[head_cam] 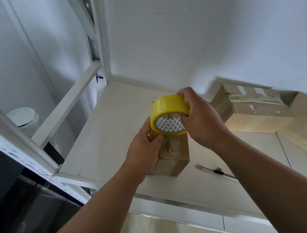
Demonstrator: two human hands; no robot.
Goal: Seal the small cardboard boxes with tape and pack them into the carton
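The right hand (pixel 201 117) curls round a yellow tape roll (pixel 169 107), whose core faces the camera, at the far end of the small cardboard box (pixel 175 158). The left hand (pixel 143 151) grips the box's left side at frame centre. The box's long axis runs up-frame from the front edge of the shelf board (pixel 108 134). Bare board stretches upper left to the upright post (pixel 103 44). A utility knife (pixel 214 171) lies near, lower right, and the carton (pixel 254 114) sits at right.

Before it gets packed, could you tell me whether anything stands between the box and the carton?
Nothing visible lies on the shelf between box and carton. Only the right hand, gripping the tape, hangs over that gap. The knife lies nearer the front, aside.
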